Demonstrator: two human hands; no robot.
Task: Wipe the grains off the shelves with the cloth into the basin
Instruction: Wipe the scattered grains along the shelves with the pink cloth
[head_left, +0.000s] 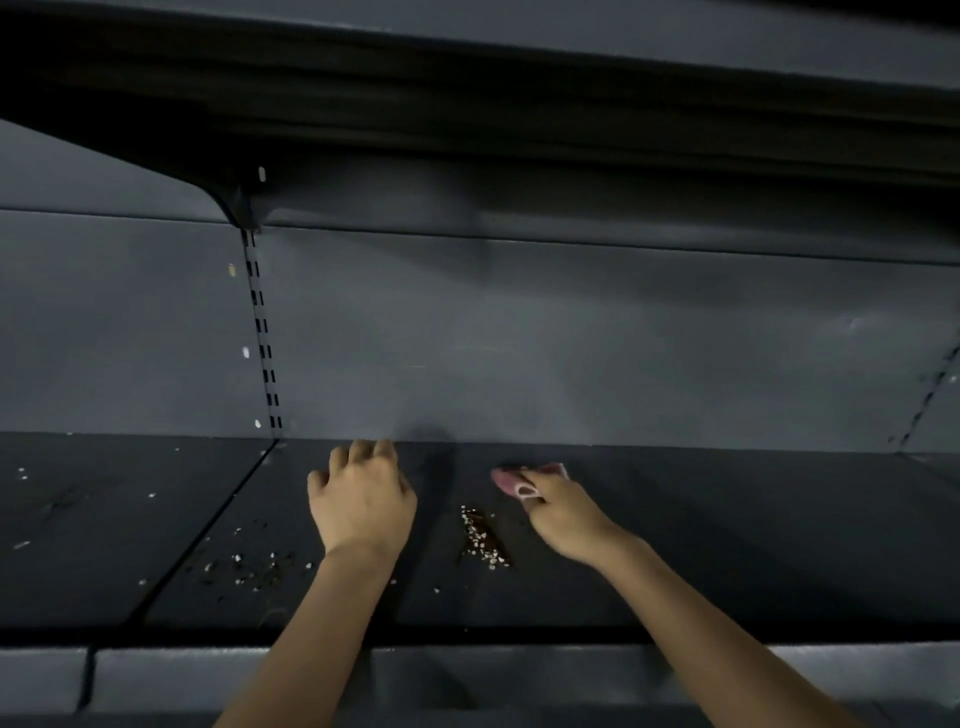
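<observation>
Wiping step under way. Right hand (558, 512) grips pink cloth (524, 480) deep on shelf (727, 545), behind grain pile (480, 538). Left hand (363, 501) rests on shelf, fingers curled, holding nothing. More grains (249, 566) scattered left. Basin not visible. Next, likely: drag cloth forward, sweeping pile toward front edge.

Right hand (558, 512) grips pink cloth (511, 480) on shelf (727, 545) — grains (480, 538) beside it.

On the shelf (675, 545), a grain pile (480, 538) lies between both hands; scattered grains (249, 566) lie left of it, the cloth (524, 480) behind-right.
</observation>
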